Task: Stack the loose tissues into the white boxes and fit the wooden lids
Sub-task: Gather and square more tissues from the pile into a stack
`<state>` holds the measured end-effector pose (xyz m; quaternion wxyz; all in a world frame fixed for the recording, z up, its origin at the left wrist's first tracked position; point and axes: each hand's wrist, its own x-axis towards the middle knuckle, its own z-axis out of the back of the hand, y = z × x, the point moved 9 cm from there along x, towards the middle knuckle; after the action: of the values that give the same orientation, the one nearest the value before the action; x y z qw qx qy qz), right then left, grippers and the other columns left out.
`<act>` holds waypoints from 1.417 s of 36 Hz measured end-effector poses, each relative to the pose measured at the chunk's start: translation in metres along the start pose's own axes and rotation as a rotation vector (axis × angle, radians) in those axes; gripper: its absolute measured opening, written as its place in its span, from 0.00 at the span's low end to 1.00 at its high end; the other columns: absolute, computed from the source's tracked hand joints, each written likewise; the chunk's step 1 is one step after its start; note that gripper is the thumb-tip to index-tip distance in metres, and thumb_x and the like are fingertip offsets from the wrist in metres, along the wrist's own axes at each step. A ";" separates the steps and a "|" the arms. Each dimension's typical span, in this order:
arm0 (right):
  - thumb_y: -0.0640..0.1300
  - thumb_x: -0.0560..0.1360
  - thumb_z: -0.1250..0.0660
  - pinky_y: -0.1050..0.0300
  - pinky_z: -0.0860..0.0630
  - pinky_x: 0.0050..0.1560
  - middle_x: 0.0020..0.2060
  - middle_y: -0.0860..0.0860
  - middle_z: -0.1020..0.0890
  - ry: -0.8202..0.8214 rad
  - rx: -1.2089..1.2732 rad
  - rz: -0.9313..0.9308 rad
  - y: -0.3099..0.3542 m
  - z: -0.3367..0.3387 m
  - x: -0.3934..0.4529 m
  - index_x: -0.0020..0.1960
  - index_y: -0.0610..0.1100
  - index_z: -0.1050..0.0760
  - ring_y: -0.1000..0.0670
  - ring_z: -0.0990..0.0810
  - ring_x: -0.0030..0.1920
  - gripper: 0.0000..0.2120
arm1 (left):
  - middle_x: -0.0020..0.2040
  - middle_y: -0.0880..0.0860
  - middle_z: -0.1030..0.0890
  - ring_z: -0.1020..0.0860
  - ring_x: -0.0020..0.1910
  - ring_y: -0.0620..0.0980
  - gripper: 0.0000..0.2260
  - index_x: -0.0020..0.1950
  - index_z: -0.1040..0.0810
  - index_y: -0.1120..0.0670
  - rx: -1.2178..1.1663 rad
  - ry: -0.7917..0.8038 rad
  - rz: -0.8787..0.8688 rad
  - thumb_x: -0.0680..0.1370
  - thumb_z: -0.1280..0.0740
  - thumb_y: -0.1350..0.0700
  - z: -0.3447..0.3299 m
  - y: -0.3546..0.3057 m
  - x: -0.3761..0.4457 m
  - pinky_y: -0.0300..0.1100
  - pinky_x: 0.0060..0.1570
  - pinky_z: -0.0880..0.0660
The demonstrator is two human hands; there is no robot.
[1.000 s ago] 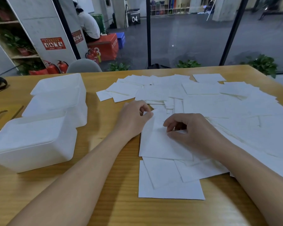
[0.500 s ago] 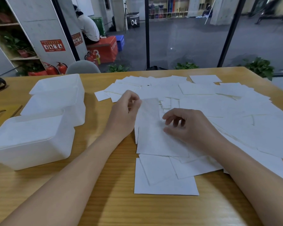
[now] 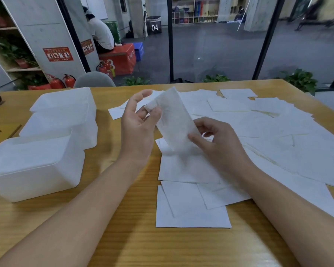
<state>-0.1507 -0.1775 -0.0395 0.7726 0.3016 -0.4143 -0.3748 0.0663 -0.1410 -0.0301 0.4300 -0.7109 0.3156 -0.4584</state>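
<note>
Both hands hold one thin white rectangular tissue [image 3: 174, 120] tilted above the wooden desk [image 3: 123, 237]; left hand [image 3: 138, 124] pinches its upper corner, other fingers spread; right hand [image 3: 218, 143] pinches its lower edge; three white plastic boxes [image 3: 46, 132] sit left, loose tissues [image 3: 258, 132] lie right.

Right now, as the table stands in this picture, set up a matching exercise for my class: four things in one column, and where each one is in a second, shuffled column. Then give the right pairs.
Things
1. folded tissue
2. white boxes
3. loose tissues
4. red fire extinguishers

Places
A. on the floor behind the table's far left edge
B. spread flat over the right half of the table
C. raised above the table, pinched between the left hand and the right hand
D. grouped on the left side of the table

Pairs: 1-C, 2-D, 3-B, 4-A
</note>
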 end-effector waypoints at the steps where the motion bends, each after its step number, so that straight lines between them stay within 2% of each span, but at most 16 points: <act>1: 0.42 0.81 0.26 0.46 0.21 0.55 0.50 0.59 0.12 -0.031 0.028 -0.004 0.000 0.005 0.000 0.55 0.53 0.14 0.50 0.16 0.51 0.07 | 0.56 0.60 0.12 0.13 0.58 0.58 0.20 0.73 0.22 0.48 -0.015 0.029 0.035 0.83 0.26 0.59 -0.002 0.003 0.000 0.54 0.56 0.15; 5: 0.36 0.80 0.29 0.46 0.19 0.49 0.49 0.52 0.12 -0.096 0.186 -0.070 -0.006 0.031 0.002 0.54 0.51 0.13 0.44 0.15 0.48 0.12 | 0.53 0.65 0.14 0.14 0.54 0.62 0.24 0.73 0.20 0.45 0.132 0.223 0.165 0.79 0.29 0.63 -0.005 0.017 -0.004 0.62 0.56 0.17; 8: 0.35 0.80 0.31 0.59 0.22 0.41 0.44 0.53 0.13 0.023 0.200 -0.139 -0.010 0.038 0.001 0.54 0.53 0.13 0.50 0.18 0.39 0.15 | 0.56 0.68 0.16 0.15 0.57 0.64 0.20 0.71 0.19 0.39 0.225 0.370 0.273 0.80 0.27 0.54 -0.009 0.028 -0.011 0.71 0.63 0.21; 11: 0.36 0.79 0.30 0.66 0.25 0.37 0.37 0.56 0.19 0.144 0.104 -0.186 -0.013 0.031 -0.003 0.53 0.55 0.12 0.52 0.20 0.34 0.15 | 0.53 0.58 0.11 0.13 0.57 0.59 0.20 0.70 0.18 0.38 0.334 0.420 0.322 0.78 0.21 0.41 -0.008 0.036 -0.011 0.66 0.68 0.22; 14: 0.37 0.80 0.29 0.67 0.26 0.35 0.35 0.54 0.20 0.226 0.085 -0.242 -0.016 0.025 -0.007 0.53 0.54 0.12 0.51 0.19 0.31 0.13 | 0.44 0.54 0.13 0.15 0.48 0.51 0.19 0.68 0.16 0.40 0.413 0.504 0.319 0.78 0.19 0.43 -0.006 0.041 -0.009 0.55 0.65 0.22; 16: 0.37 0.80 0.29 0.66 0.27 0.33 0.33 0.49 0.20 0.295 0.101 -0.274 -0.016 0.021 -0.011 0.53 0.52 0.13 0.50 0.21 0.30 0.11 | 0.43 0.51 0.13 0.15 0.48 0.46 0.17 0.66 0.15 0.40 0.476 0.557 0.320 0.78 0.20 0.44 -0.004 0.043 -0.010 0.52 0.66 0.24; 18: 0.38 0.78 0.28 0.63 0.28 0.32 0.32 0.48 0.20 0.313 0.076 -0.282 -0.019 0.022 -0.011 0.52 0.52 0.13 0.49 0.22 0.30 0.10 | 0.45 0.50 0.12 0.14 0.49 0.48 0.15 0.63 0.14 0.41 0.553 0.586 0.305 0.77 0.20 0.42 -0.003 0.044 -0.011 0.52 0.64 0.22; 23: 0.39 0.74 0.27 0.63 0.30 0.28 0.29 0.50 0.18 0.368 -0.064 -0.289 -0.025 0.020 -0.013 0.51 0.55 0.15 0.52 0.24 0.28 0.12 | 0.45 0.50 0.12 0.14 0.43 0.56 0.09 0.55 0.12 0.43 0.649 0.577 0.244 0.77 0.19 0.45 -0.003 0.045 -0.011 0.45 0.44 0.16; 29: 0.41 0.74 0.26 0.58 0.25 0.33 0.32 0.50 0.16 0.425 -0.187 -0.274 -0.029 0.015 -0.015 0.54 0.57 0.18 0.54 0.21 0.29 0.13 | 0.45 0.48 0.12 0.14 0.39 0.50 0.09 0.53 0.12 0.42 0.713 0.603 0.210 0.75 0.18 0.44 -0.003 0.050 -0.009 0.39 0.40 0.17; 32: 0.44 0.74 0.23 0.64 0.25 0.32 0.35 0.55 0.16 0.416 -0.261 -0.243 -0.030 0.016 -0.013 0.53 0.59 0.17 0.57 0.20 0.31 0.12 | 0.45 0.43 0.13 0.16 0.42 0.43 0.08 0.51 0.12 0.40 0.812 0.580 0.137 0.75 0.18 0.42 0.000 0.049 -0.005 0.33 0.42 0.20; 36: 0.48 0.72 0.19 0.69 0.27 0.34 0.40 0.61 0.18 0.335 -0.328 -0.184 -0.027 0.026 -0.009 0.49 0.58 0.16 0.60 0.21 0.35 0.10 | 0.47 0.39 0.14 0.19 0.46 0.41 0.01 0.49 0.13 0.40 0.910 0.408 0.036 0.80 0.23 0.47 0.015 0.043 0.008 0.28 0.42 0.26; 38: 0.47 0.72 0.19 0.69 0.27 0.34 0.42 0.62 0.19 0.282 -0.319 -0.153 -0.023 0.028 -0.007 0.48 0.57 0.16 0.60 0.23 0.35 0.08 | 0.52 0.37 0.16 0.21 0.51 0.37 0.03 0.56 0.14 0.39 0.980 0.336 0.024 0.83 0.26 0.45 0.023 0.044 0.013 0.29 0.44 0.28; 41: 0.47 0.74 0.22 0.68 0.28 0.35 0.43 0.61 0.19 0.252 -0.274 -0.117 -0.015 0.020 -0.007 0.47 0.57 0.16 0.59 0.23 0.35 0.06 | 0.61 0.39 0.20 0.23 0.61 0.39 0.14 0.68 0.18 0.42 1.032 0.348 0.068 0.85 0.32 0.39 0.021 0.053 0.012 0.40 0.60 0.25; 44: 0.47 0.75 0.24 0.67 0.27 0.36 0.40 0.61 0.17 0.301 -0.257 -0.096 -0.011 0.002 -0.012 0.46 0.57 0.16 0.58 0.22 0.35 0.05 | 0.58 0.43 0.20 0.24 0.64 0.52 0.14 0.64 0.18 0.44 1.056 0.396 0.088 0.85 0.34 0.38 0.007 0.056 0.008 0.54 0.65 0.24; 47: 0.47 0.76 0.25 0.67 0.26 0.35 0.37 0.63 0.18 0.321 -0.270 -0.095 -0.013 -0.007 -0.015 0.45 0.58 0.16 0.58 0.21 0.35 0.05 | 0.57 0.43 0.21 0.25 0.63 0.51 0.17 0.67 0.20 0.46 1.104 0.392 0.054 0.84 0.32 0.38 -0.005 0.052 0.005 0.55 0.64 0.23; 51: 0.48 0.77 0.24 0.68 0.27 0.37 0.37 0.65 0.18 0.310 -0.286 -0.082 -0.016 -0.004 -0.014 0.46 0.58 0.16 0.57 0.21 0.37 0.05 | 0.58 0.43 0.26 0.30 0.63 0.50 0.13 0.64 0.23 0.43 1.172 0.365 -0.066 0.83 0.31 0.39 -0.012 0.040 -0.002 0.51 0.65 0.27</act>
<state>-0.1573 -0.1738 -0.0598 0.8461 0.2598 -0.2203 -0.4100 0.0521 -0.1608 -0.0639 0.6738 -0.2757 0.0574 -0.6831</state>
